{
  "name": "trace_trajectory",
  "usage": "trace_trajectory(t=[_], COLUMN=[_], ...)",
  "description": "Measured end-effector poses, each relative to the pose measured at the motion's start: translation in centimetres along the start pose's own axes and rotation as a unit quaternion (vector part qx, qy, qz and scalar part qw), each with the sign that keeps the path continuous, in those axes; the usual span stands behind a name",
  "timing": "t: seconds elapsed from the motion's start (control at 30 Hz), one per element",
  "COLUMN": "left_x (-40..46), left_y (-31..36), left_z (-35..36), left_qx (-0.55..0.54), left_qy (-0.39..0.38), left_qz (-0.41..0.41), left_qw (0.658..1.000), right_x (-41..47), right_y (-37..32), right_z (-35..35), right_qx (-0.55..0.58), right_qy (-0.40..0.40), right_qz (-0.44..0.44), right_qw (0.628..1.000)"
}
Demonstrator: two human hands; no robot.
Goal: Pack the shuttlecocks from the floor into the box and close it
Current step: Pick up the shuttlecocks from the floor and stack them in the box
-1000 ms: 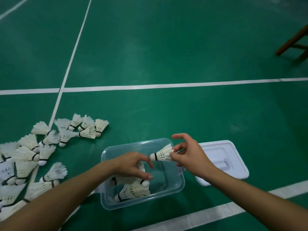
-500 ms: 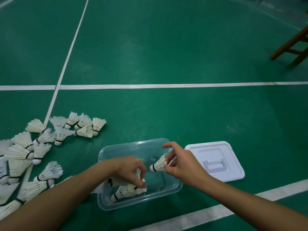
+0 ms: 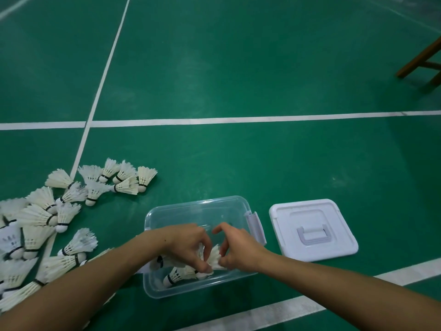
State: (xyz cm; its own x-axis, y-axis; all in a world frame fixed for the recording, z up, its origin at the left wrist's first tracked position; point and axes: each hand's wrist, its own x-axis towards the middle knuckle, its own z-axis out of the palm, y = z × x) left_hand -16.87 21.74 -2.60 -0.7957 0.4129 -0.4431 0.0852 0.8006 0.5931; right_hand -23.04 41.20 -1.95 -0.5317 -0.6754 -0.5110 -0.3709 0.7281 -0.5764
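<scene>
A head-worn camera looks down on a green court floor crossed by white lines; a clear plastic box sits open near the bottom centre, with a few shuttlecocks lying in its near left corner. Both bare hands reach into the box from below; the left hand is curled with fingers pinched down onto the white feathers of a shuttlecock inside the box; the right hand is also curled, thumb and fingers closed on the same cluster of feathers, the two hands nearly touching. The white lid, with a moulded handle, lies flat on the floor just right of the box. A loose pile of shuttlecocks is scattered on the floor to the left of the box; wooden furniture legs show at the upper right edge.
</scene>
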Motion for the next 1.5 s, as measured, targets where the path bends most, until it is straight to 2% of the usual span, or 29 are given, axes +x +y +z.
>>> trace_trajectory(t=[0.17, 0.27, 0.43, 0.6, 0.67, 0.7, 0.8, 0.9, 1.03, 1.23, 1.37, 1.43, 1.5], left_x=[-0.2, -0.5, -1.6, -3.2, -3.6, -3.7, -3.8, -3.7, -3.6, -3.7, -3.5, -3.0, -2.0], left_y=[0.2, 0.6, 0.8, 1.1, 1.2, 1.4, 1.9, 2.7, 3.0, 2.4, 1.7, 0.9, 0.0], left_z=[0.1, -0.5, -2.2, -4.1, -4.5, -4.6, -4.9, -5.4, -5.5, -5.8, -6.0, -5.2, -3.5], left_qx=[-0.009, -0.013, -0.043, -0.092, -0.121, -0.13, -0.14, -0.142, -0.139, -0.097, -0.058, -0.047, -0.051], left_qy=[-0.001, 0.028, 0.097, 0.127, 0.131, 0.133, 0.148, 0.165, 0.171, 0.261, 0.309, 0.299, 0.256], left_qz=[0.007, 0.012, 0.005, -0.006, -0.005, -0.003, 0.005, 0.027, 0.054, 0.067, 0.072, 0.049, 0.002], left_qw=[1.0, 0.999, 0.994, 0.988, 0.984, 0.983, 0.979, 0.976, 0.974, 0.958, 0.947, 0.952, 0.965], right_x=[1.0, 1.7, 2.2, 0.7, -0.2, -0.6, -1.8, -2.2, -1.8, -2.0, -2.3, -2.7, -3.2], right_y=[0.2, 0.3, 0.7, -0.1, -0.7, -1.1, -2.9, -3.9, -3.8, -2.0, 0.3, 1.2, 1.6], right_z=[0.7, 1.1, 1.1, -1.5, -3.3, -4.1, -5.9, -5.9, -5.5, -6.5, -7.3, -8.0, -8.3], right_qx=[0.051, 0.046, 0.034, 0.037, 0.088, 0.15, 0.366, 0.433, 0.413, 0.346, 0.279, 0.218, 0.158], right_qy=[-0.059, -0.075, -0.082, -0.071, -0.038, -0.02, -0.005, -0.015, 0.005, 0.007, 0.039, 0.088, 0.135], right_qz=[0.053, 0.067, 0.069, 0.041, 0.006, -0.014, -0.057, -0.089, -0.099, -0.101, -0.063, -0.042, -0.026], right_qw=[0.996, 0.994, 0.994, 0.996, 0.995, 0.988, 0.929, 0.897, 0.905, 0.933, 0.957, 0.971, 0.978])
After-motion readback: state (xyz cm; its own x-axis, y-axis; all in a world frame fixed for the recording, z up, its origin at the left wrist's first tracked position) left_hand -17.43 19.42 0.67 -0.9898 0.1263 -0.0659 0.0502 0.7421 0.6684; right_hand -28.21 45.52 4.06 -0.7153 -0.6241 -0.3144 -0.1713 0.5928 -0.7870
